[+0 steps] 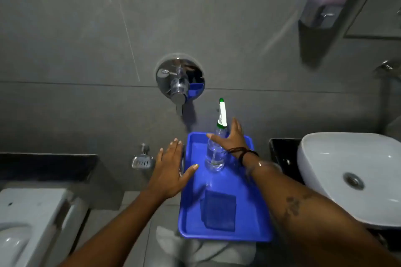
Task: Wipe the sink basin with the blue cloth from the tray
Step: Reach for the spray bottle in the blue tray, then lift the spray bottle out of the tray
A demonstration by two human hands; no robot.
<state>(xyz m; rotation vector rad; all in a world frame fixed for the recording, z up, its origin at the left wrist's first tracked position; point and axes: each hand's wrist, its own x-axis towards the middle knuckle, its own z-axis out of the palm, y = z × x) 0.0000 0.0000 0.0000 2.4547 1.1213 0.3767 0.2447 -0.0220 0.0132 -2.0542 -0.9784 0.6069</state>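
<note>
From the head camera, a blue tray [249,219] sits low in the middle, with both arms reaching over it toward a grey tiled wall.

The right hand [231,140] is over the tray's far end, fingers spread wide, thumb pointing left. It lies against the upper part of a clear spray bottle [214,154] that stands upright on the tray, white and green nozzle above the fingertips. Whether the hand actually grips the bottle or only touches it I cannot tell; the fingers are not curled round it. A dark band circles the wrist.

The left hand [171,171] is flat and open, fingers spread, holding nothing. It hovers at the tray's left rim, with the thumb reaching over the rim toward the bottle.

The cloth [219,210], dark blue and folded to a rectangle, lies flat on the tray's near half. It is nearer the camera than both hands, below the bottle, between the two forearms, and neither hand touches it.

The sink [325,171], a white basin with a metal drain, is to the right of the right forearm, well apart from the cloth. Left of the left hand, a small metal soap dish [142,161] hangs on the wall. Above the hands is a round chrome tap fitting [180,78]. A toilet [32,219] shows at lower left.
</note>
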